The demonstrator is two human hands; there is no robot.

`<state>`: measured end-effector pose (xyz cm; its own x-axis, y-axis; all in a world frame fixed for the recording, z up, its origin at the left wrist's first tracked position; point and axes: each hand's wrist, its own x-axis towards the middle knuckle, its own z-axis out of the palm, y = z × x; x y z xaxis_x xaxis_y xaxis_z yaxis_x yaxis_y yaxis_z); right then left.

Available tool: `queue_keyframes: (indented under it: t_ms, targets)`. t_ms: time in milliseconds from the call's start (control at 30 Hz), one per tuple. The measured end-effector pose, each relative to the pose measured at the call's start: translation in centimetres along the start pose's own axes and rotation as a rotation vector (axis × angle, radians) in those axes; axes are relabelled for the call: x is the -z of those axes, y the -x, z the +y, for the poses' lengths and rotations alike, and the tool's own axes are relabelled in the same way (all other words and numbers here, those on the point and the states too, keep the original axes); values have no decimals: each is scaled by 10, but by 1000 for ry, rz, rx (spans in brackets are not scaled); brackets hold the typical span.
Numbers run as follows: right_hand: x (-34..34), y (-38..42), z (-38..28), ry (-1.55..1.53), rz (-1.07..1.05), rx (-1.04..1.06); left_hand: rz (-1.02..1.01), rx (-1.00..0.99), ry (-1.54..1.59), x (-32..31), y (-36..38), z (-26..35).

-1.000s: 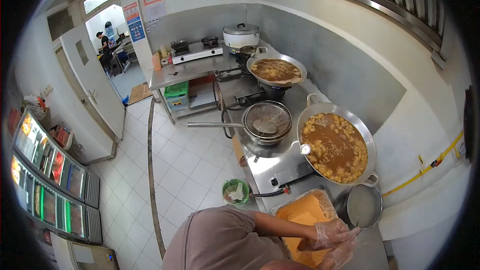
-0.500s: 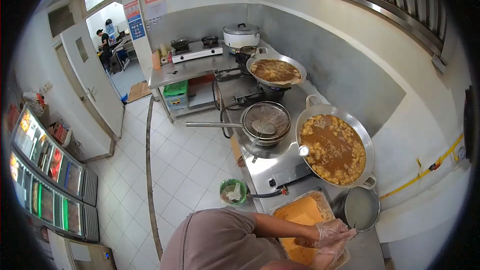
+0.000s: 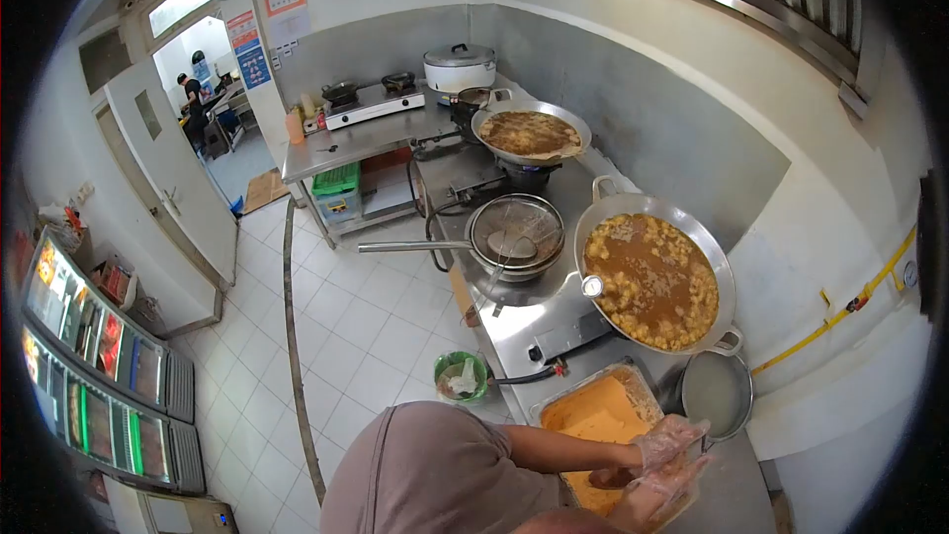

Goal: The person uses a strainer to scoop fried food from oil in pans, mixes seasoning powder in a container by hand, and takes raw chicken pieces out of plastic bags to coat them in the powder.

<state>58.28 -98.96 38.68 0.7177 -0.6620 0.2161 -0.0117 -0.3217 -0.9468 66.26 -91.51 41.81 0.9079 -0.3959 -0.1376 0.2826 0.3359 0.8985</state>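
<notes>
My left hand (image 3: 672, 440), in a clear plastic glove, is over the right edge of a metal tray (image 3: 645, 394) of orange powder (image 3: 598, 417). Just below it in the picture is my right hand (image 3: 660, 490), gloved the same way. Fingers on both hands look stretched out, with no object visible in them; the loose plastic blurs their outline. A pot of cloudy liquid (image 3: 714, 398) stands beside the tray, close to my left fingertips. Beyond it, a large wok (image 3: 733, 282) holds brown oil with golden frying pieces (image 3: 682, 321) and a dial thermometer (image 3: 592, 286) at its rim.
A second wok (image 3: 583, 126) of bubbling oil sits farther back. A long-handled strainer (image 3: 517, 233) rests on a bowl, its handle past the counter edge. A green-lined bin (image 3: 461, 376) and a hose (image 3: 290, 336) are on the floor. Another person (image 3: 193, 104) stands beyond the doorway.
My hands were pressed together and have moved apart, with the fingers now more spread. The camera view has shifted slightly.
</notes>
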Motion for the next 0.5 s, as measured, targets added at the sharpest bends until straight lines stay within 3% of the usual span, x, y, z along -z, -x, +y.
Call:
queue_keyframes:
  t_ms: [233,300,333,400,467,500]
  targets:
    - [2,-8,-19,-283,117,-146,25,-13,47,-4,8,39]
    - [2,-16,-20,-486,90,-313,62,86,137,-9,1,36]
    - [1,-34,-12,-802,125,-626,73,69,152,-11,-2,34]
    - [4,-43,-1,-505,95,-489,96,35,184,-13,-5,31]
    - [10,-44,3,-570,128,-545,103,62,336,-18,-5,34]
    - [9,-46,-20,-784,185,-670,107,76,413,-20,-4,37]
